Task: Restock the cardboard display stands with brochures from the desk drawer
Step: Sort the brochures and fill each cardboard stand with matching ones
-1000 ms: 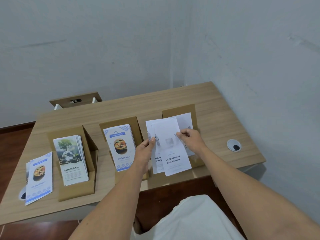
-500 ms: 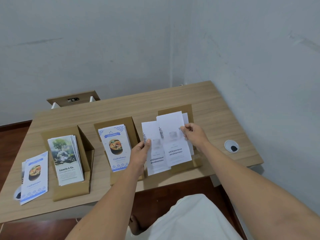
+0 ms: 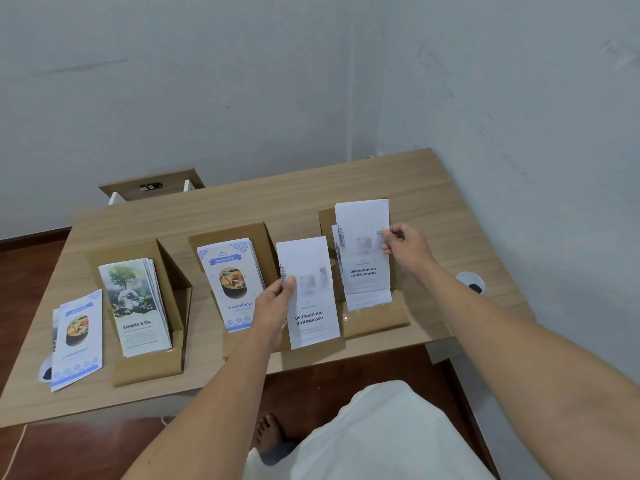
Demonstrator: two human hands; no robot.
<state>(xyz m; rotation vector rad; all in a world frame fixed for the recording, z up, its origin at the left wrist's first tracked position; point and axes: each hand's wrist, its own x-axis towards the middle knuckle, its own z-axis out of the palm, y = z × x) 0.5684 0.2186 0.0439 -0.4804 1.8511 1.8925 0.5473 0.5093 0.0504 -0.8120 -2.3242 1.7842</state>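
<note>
Three cardboard stands sit in a row on the desk [image 3: 311, 195]. The left stand [image 3: 173, 271] holds tree-cover brochures [image 3: 133, 306]. Food-cover brochures [image 3: 232, 282] fill the middle stand [image 3: 256, 233]. My right hand [image 3: 405, 245] pinches one white brochure [image 3: 363, 244] by its right edge, held against the right stand [image 3: 374, 320], over other white brochures there. My left hand [image 3: 275, 301] grips a second white brochure [image 3: 310, 292] by its left edge, between the middle and right stands.
A loose pile of food-cover brochures [image 3: 78, 337] lies at the desk's left end, partly over a cable hole. Another cable grommet [image 3: 471, 282] is at the right end. Walls close in behind and right. A small side table [image 3: 152, 185] stands behind the desk.
My hands have split the white brochures: the right hand carried one up and right onto the right stand, while the left hand kept the other lower and to the left.
</note>
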